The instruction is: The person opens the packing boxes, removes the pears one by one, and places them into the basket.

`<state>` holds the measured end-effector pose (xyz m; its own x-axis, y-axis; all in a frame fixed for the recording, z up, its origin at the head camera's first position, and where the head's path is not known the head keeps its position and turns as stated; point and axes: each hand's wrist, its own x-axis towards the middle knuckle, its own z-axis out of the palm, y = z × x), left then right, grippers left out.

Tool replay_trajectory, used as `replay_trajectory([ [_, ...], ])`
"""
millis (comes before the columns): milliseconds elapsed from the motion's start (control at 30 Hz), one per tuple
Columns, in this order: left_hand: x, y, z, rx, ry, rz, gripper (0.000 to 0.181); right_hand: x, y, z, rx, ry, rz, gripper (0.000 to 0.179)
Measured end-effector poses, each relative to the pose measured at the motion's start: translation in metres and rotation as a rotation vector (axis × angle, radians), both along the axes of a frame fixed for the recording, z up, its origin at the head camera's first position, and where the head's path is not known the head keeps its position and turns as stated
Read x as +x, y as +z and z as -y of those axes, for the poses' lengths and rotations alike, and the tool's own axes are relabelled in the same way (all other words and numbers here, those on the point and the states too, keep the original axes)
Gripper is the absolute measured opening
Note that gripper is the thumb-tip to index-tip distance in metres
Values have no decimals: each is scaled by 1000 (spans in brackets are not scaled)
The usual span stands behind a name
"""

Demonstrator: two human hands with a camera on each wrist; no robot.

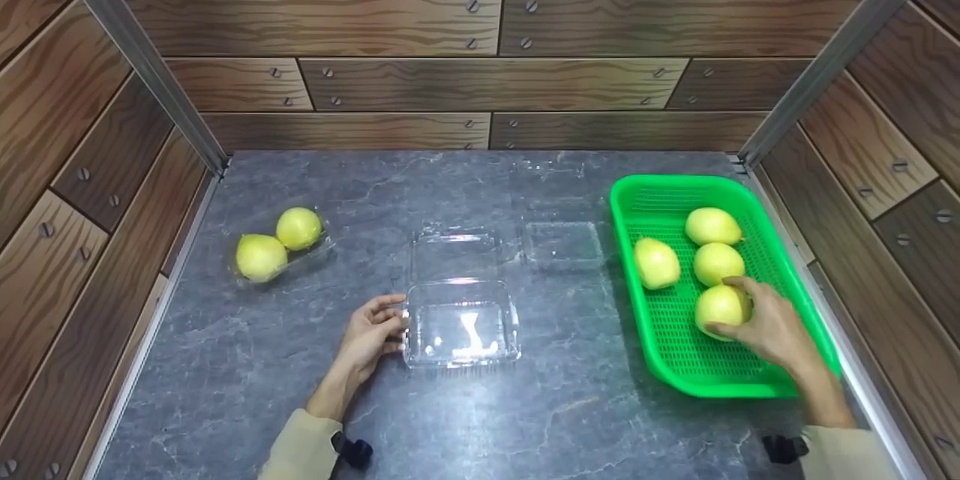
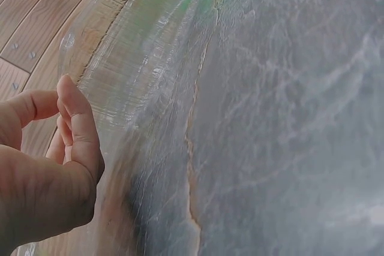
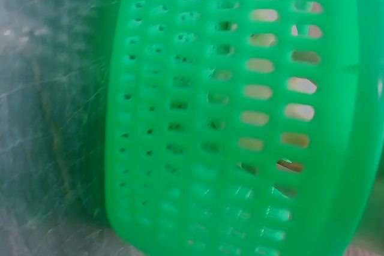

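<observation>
My left hand (image 1: 371, 334) pinches the left edge of an opened clear plastic clamshell box (image 1: 461, 322) lying at the middle of the table. Close up in the left wrist view, thumb and fingertips meet at the box's clear wall (image 2: 120, 70). Inside the green basket (image 1: 739, 390) on the right, my right hand (image 1: 776, 322) grips the nearest yellow-green pear (image 1: 720, 311), thumb on its near side and fingers over the top. Another pear (image 1: 718, 264) sits right behind it. The right wrist view shows the basket's slotted wall (image 3: 198, 112), which hides that hand.
Two more pears, one in front (image 1: 261, 258) and one behind (image 1: 298, 229), sit in a clear box at the left. Another clear box (image 1: 562, 241) lies just left of the basket. The basket also holds a pear at its left wall (image 1: 657, 264) and one farther back (image 1: 712, 226).
</observation>
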<state>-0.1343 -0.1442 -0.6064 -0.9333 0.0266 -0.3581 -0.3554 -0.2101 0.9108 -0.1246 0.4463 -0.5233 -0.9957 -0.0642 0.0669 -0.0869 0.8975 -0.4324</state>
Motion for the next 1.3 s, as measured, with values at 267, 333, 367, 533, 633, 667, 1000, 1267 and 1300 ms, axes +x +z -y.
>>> replay_trajectory([
  [267, -1, 0, -1, -9, 0, 3, 51, 3, -6, -5, 12, 0, -19, 82],
  [333, -1, 0, -1, -8, 2, 0, 51, 3, -6, -5, 18, -1, -17, 82],
  [367, -1, 0, -1, -4, 2, 0, 51, 3, -6, -6, 20, -2, -14, 83],
  [533, 0, 1, -1, 1, 5, 2, 52, 4, -9, -9, 34, -12, -7, 83],
  [633, 1, 0, -1, 8, 7, -2, 53, 4, -12, -11, 36, -15, -16, 83],
  [667, 1, 0, -1, 8, 7, -4, 53, 3, -12, -11, 36, -15, -21, 83],
  [1000, 0, 0, 0, 11, 9, 4, 52, 2, -10, -12, 50, -21, 36, 90],
  [1267, -1, 1, -1, -12, 5, -3, 51, 2, -1, 0, 75, -6, 16, 88],
  [1300, -1, 1, -1, -11, 7, -3, 52, 2, 1, 4, 74, -7, 0, 87],
])
